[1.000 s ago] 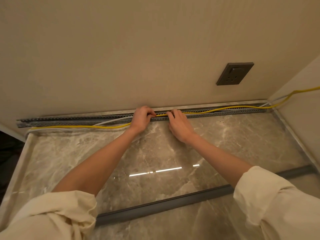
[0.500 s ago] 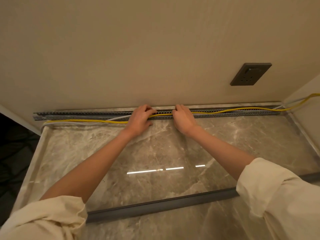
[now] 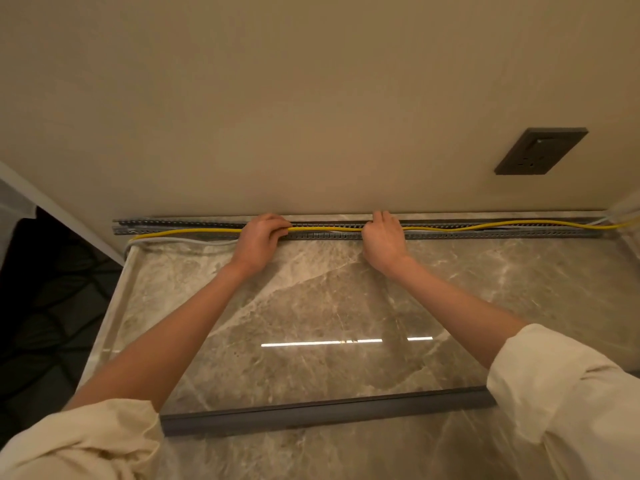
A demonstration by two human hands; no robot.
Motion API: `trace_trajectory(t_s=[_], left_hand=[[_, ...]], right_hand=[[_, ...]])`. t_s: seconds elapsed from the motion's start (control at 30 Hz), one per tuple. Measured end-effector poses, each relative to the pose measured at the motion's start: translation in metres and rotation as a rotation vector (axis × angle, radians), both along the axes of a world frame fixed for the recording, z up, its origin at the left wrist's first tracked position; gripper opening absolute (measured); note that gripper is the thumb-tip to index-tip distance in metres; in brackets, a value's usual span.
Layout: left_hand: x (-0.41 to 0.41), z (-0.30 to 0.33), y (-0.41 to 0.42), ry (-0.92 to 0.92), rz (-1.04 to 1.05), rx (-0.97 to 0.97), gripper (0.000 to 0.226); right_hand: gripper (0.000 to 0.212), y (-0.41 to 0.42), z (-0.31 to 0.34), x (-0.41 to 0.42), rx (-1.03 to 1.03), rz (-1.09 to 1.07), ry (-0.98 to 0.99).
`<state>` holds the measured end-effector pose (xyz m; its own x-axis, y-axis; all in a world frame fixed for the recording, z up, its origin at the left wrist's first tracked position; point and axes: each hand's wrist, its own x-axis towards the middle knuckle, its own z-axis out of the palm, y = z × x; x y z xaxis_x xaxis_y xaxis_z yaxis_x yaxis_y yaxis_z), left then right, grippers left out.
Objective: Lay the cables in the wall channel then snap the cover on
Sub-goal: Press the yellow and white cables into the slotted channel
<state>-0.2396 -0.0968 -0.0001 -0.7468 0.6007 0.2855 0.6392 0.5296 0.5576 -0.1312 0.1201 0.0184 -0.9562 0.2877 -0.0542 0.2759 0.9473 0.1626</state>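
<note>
A beige wall point(image 3: 311, 98) rises behind a marble counter point(image 3: 311, 306). Along their joint runs the grey slotted channel point(image 3: 485, 233); its loose cover point(image 3: 311, 414) lies flat near the counter's front edge (well apart from it). A yellow cable point(image 3: 467, 226) runs along the channel, and a white cable point(image 3: 180, 241) sags outside it at left. The left hand point(image 3: 258, 242) and right hand point(image 3: 382, 239) each curl their fingers over the yellow cable, pressing it at the channel. A dark socket point(image 3: 540, 151) sits on the wall.

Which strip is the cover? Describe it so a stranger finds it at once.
Start at the marble floor below the beige wall. The cover is the smooth dark grey strip lying loose nearest the sleeves, while the slotted channel against the wall holds the yellow cable.
</note>
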Motion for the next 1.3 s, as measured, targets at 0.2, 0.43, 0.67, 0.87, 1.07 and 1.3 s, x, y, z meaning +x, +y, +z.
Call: trace_trajectory(t_s=[0.2, 0.43, 0.67, 0.87, 1.07, 1.3], left_hand=[[-0.007, 0.001, 0.0, 0.013, 0.086, 0.018, 0.009], [-0.01, 0.0, -0.002, 0.248, -0.045, -0.323, 0.021], [-0.013, 0.008, 0.005, 0.138, 0.023, -0.338, 0.025], [-0.021, 0.011, 0.002, 0.113, -0.109, -0.464, 0.035], [-0.019, 0.005, -0.018, 0.237, -0.175, -0.521, 0.046], [-0.017, 0.0, -0.018, 0.197, -0.148, -0.42, 0.048]], right_hand=[[0.018, 0.0, -0.001, 0.002, 0.001, -0.001, 0.001], [0.019, -0.005, -0.003, 0.004, 0.013, -0.002, -0.023], [0.022, -0.008, -0.005, 0.006, 0.031, 0.003, -0.019], [0.017, -0.009, -0.009, 0.011, 0.035, 0.016, -0.011], [0.018, -0.012, -0.006, 0.013, 0.015, -0.008, 0.003], [0.023, -0.034, -0.004, 0.005, -0.08, 0.157, 0.164]])
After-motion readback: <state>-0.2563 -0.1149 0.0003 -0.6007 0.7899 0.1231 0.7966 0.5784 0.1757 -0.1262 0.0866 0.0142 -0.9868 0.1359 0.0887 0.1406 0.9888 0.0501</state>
